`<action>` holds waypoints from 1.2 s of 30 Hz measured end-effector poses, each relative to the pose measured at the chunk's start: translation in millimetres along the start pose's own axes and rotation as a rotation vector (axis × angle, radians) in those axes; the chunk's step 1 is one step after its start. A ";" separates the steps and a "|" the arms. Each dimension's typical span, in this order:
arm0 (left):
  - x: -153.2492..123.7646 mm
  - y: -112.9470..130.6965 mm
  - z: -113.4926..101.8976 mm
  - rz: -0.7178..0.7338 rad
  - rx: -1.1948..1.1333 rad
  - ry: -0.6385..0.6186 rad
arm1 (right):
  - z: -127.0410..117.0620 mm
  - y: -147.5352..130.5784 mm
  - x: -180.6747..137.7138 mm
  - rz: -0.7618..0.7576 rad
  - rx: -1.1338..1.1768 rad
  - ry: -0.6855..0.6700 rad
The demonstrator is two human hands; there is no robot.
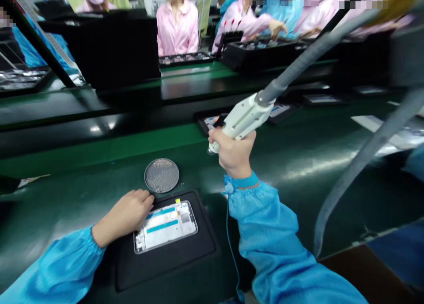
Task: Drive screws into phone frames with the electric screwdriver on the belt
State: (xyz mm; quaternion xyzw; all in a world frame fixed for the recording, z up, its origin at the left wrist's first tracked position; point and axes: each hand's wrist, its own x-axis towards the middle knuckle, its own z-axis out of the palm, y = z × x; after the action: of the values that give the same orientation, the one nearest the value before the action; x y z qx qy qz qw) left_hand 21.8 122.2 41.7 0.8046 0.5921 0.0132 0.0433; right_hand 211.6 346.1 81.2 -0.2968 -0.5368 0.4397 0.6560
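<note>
My right hand [233, 151] is closed round the grip of a white electric screwdriver [243, 117], held up above the green belt, with a grey hose [298, 67] running from its top to the upper right. My left hand [127, 214] rests on the left edge of a white phone frame [165, 226] with blue strips, fingers curled against it. The frame lies in a black mat fixture [185, 255]. A round perforated metal dish [161, 175] sits just behind the fixture.
The green conveyor belt [314, 162] runs left to right. Black trays [258, 52] with parts stand on the far side, where people in pink and blue coats work. A big black box [112, 47] stands at the back left. Another phone part [208, 122] lies behind the screwdriver.
</note>
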 end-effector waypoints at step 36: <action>130.8 -174.4 -15.3 -0.592 -0.024 0.161 | -13.8 14.3 19.0 0.149 -0.235 -0.019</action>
State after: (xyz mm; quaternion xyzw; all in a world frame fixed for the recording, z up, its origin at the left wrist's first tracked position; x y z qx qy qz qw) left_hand -106.2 299.3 38.2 0.5930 0.8020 0.0707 0.0079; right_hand 221.9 370.6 73.9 -0.4068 -0.5671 0.4241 0.5771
